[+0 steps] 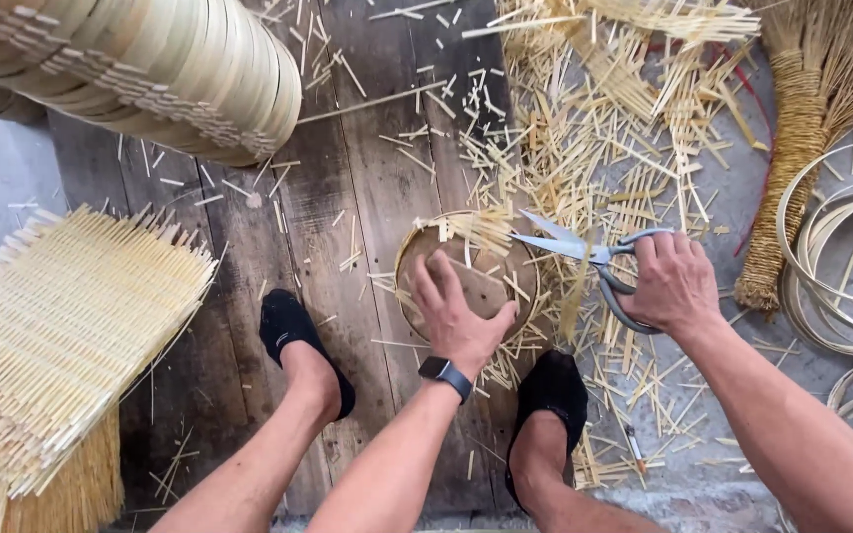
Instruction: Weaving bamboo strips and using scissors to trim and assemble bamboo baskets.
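A round disc (466,281) is pressed under spread left-hand (458,316) fingers; open scissors (584,257) are gripped by the right hand (675,286).

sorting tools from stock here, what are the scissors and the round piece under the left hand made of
Scissors: grey metal by the look, blades shining, held in the right hand. Round piece: pale split-bamboo-like strips on a rim, likely bamboo, matte; left hand presses it.

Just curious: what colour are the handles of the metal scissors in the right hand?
Grey metal scissors, with plain grey handles, seen in the head view.
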